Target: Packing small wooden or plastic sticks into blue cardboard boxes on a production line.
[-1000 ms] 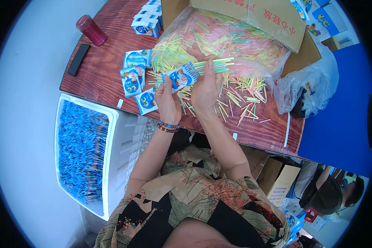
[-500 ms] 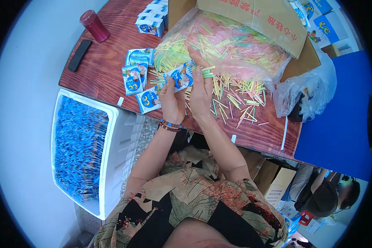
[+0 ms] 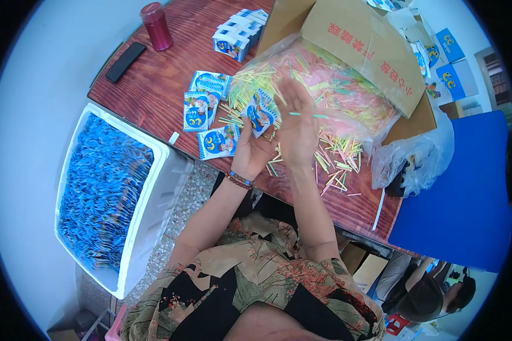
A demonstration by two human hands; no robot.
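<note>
My left hand (image 3: 255, 150) grips a blue-and-white printed packet (image 3: 260, 116), which stands tilted above its fingers. Close beside it, my right hand (image 3: 299, 128) has its fingers stretched upward, with a thin pale green straw (image 3: 310, 115) lying across it and sticking out to the right. How the thumb holds the straw is hard to make out. Several similar packets (image 3: 218, 142) lie on the table to the left. Loose short coloured straws (image 3: 338, 165) are scattered right of my hands, and a clear bag of straws (image 3: 347, 79) spills from a cardboard box (image 3: 364, 42) behind them.
A white foam bin (image 3: 160, 165) full of blue packets stands left of the wooden table (image 3: 182, 34). Farther back are a black phone-like object (image 3: 126, 62), a red-filled jar (image 3: 156, 27) and banded small boxes (image 3: 240, 35). A crumpled plastic bag (image 3: 418, 165) and another person (image 3: 424, 292) are at right.
My right hand has moved off the packet, its fingers now straighter. The packet has turned more upright in my left hand. The whole view has shifted and turned slightly.
</note>
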